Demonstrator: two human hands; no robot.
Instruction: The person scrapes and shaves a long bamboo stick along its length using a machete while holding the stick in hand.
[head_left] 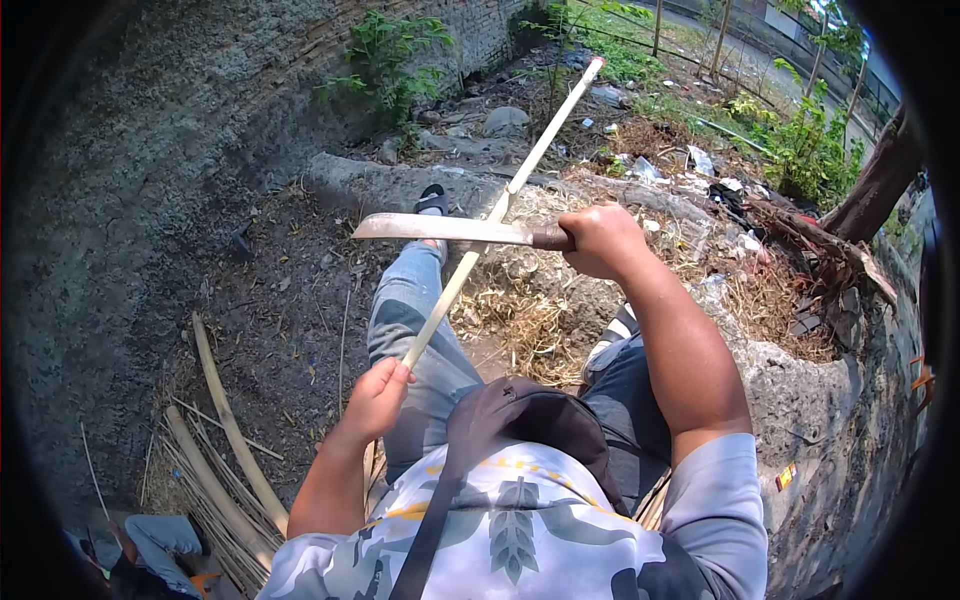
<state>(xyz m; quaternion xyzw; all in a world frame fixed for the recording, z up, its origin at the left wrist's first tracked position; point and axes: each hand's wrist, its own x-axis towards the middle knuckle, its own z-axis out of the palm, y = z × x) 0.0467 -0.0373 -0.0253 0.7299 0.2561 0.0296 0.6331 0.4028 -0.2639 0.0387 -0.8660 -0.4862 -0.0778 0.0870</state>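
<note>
My left hand point(378, 400) is wrapped round the lower end of a long pale bamboo strip point(448, 296), which slants up and away to the right. In my right hand point(603, 240) is the dark handle of a machete point(440, 229). Its broad, worn blade points left and lies across the strip at about mid-length. Just above the blade, a notch or joint shows on the strip. The strip's far end has a reddish tip. Below the crossing are my legs in jeans, spread apart, and a dark bag rests at my lap.
Dry shavings point(540, 330) litter the ground between my feet. Long bamboo pieces point(225, 420) lie at lower left, near another person's jeans-clad leg point(165, 550). A rough wall point(150, 170) rises on the left. Stones, rubbish and a tree trunk point(880, 185) are on the right.
</note>
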